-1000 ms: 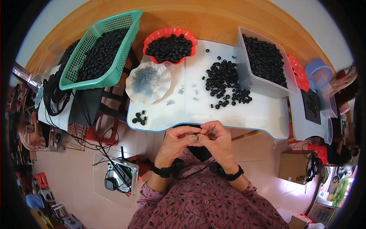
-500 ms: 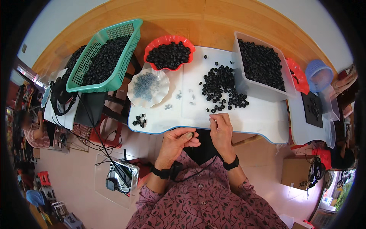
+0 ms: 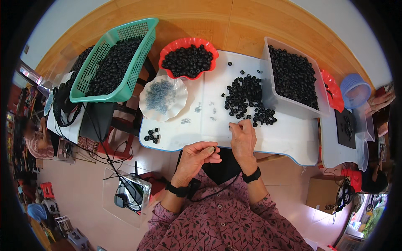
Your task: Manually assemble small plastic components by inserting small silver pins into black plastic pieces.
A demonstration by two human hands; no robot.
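Observation:
My left hand (image 3: 196,161) is closed at the table's front edge, with a small black plastic part (image 3: 216,149) just showing between thumb and fingers. My right hand (image 3: 243,142) is pinched closed, its fingertips at the near side of a loose pile of black round parts (image 3: 244,93), some with a hole through the middle. Whatever those fingertips hold is hidden. Several tiny silvery metal pieces (image 3: 185,121), perhaps springs, lie in little groups left of the pile. More fill a white scalloped dish (image 3: 183,97). A few black parts (image 3: 151,136) sit at the table's left corner.
Black parts fill a red scalloped bowl (image 3: 215,55), a translucent bin (image 3: 289,106) and a green basket (image 3: 121,95). Farther right are a second red dish (image 3: 335,98), a blue basket (image 3: 356,90) and a black tray (image 3: 344,129). Cables (image 3: 100,144) hang at the left.
My right hand has moved a little toward the pile. A black part now shows at my left fingertips, while that hand stays nearly in place. The whole view has shifted slightly.

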